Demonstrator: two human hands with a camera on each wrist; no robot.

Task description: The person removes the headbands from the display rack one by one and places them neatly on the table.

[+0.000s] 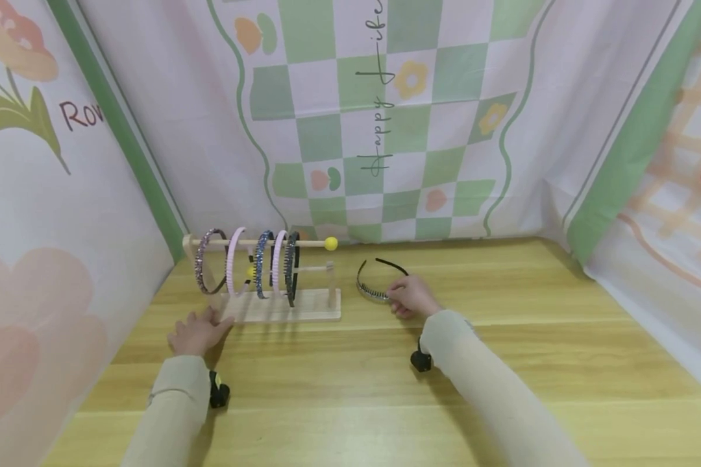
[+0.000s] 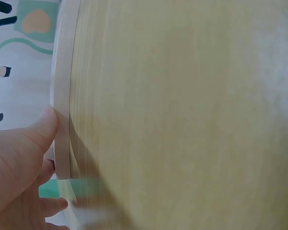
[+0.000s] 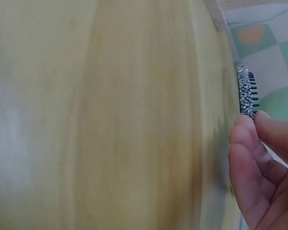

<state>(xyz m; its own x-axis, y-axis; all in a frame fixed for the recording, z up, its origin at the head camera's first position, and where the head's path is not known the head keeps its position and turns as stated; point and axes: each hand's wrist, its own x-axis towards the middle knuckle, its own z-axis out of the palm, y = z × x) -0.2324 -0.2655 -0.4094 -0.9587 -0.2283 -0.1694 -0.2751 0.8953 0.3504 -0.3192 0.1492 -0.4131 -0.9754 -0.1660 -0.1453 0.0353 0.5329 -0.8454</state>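
My right hand (image 1: pixel 413 296) pinches a black toothed headband (image 1: pixel 374 295) with silver glitter between thumb and fingers; its thin black end curves up behind the hand. In the right wrist view the glittery band (image 3: pixel 246 91) shows its row of teeth beside the fingertips. To the left, a wooden headband stand (image 1: pixel 269 314) carries several headbands on its upper rod, among them a pink one (image 1: pixel 232 263) and a blue glittery one (image 1: pixel 259 266). My left hand (image 1: pixel 195 333) grips the left end of the stand's base (image 2: pixel 62 143), thumb on one side and a finger on the other.
A yellow ball (image 1: pixel 331 244) caps the upper rod's right end, and a lower rod (image 1: pixel 312 268) runs beneath it. The wooden table (image 1: pixel 350 389) meets a patterned cloth (image 1: pixel 362 130) at the back, with more cloth walls left and right.
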